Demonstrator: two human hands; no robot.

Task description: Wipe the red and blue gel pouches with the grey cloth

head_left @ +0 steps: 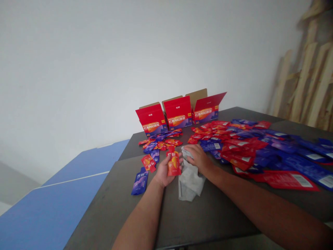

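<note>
My left hand holds a red pouch upright, its printed front with orange fruit facing me and the thumb across its left edge. Beside it, my right hand is closed on a grey cloth, whose lower part hangs down over the dark table. The right fingertips are partly hidden by the cloth. Just left of my left hand lie a blue pouch and a red-orange pouch. Behind my hands is a small pile of red and blue pouches.
Three open red-and-purple cartons stand in a row at the back of the dark table. A large heap of red and blue pouches spreads over the right side. A blue table adjoins at left; wooden planks lean at far right.
</note>
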